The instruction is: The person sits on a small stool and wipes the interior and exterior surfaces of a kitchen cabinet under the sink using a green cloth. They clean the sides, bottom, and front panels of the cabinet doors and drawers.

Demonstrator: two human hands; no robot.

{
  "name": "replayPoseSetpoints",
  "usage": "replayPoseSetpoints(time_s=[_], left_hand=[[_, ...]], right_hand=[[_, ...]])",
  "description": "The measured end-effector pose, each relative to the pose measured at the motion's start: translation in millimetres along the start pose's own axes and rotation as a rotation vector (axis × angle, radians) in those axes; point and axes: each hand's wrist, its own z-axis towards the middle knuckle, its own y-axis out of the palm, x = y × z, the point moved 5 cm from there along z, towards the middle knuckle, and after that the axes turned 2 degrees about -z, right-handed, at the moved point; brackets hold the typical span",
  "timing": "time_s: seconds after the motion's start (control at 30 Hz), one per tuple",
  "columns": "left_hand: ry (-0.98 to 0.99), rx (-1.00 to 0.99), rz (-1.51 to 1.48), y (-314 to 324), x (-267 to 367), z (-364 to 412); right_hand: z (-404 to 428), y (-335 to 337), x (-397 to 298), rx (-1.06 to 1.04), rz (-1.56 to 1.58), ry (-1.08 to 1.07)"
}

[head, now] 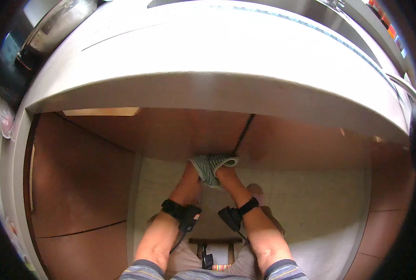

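Observation:
A striped green-and-white cloth (209,169) is bunched between my two hands, low in front of the reddish-brown cabinet doors (194,129). My left hand (193,170) is at the cloth's left side, mostly covered by it. At the right side, a fold of the cloth wraps over my right hand (224,170). The fingers of both hands are hidden, so their grip does not show. Black strapped devices with cables sit on both forearms. The cloth is close to the cabinet front, but whether it touches the door cannot be told.
A white countertop (208,45) overhangs above the hands, with a metal sink (285,10) at its far side. A metal pan (59,24) stands at upper left. A plastic bag (5,119) hangs at left. A stool (215,241) and the tiled floor (309,199) lie below.

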Motion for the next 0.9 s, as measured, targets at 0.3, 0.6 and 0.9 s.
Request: replayPoseSetpoints(time_s=[0.3,0.6,0.9], left_hand=[[0.016,0.3,-0.036,17,43,18],[0.274,0.181,-0.342,92,116,34],[0.672,0.104,0.539,122,185,26]], right_hand=[[-59,-55,-55,0.303,-0.825,-0.26],[-128,-136,-54,0.858,-1.17,-0.312],[-160,-166,-104,0.786,-1.154,-0.458]])
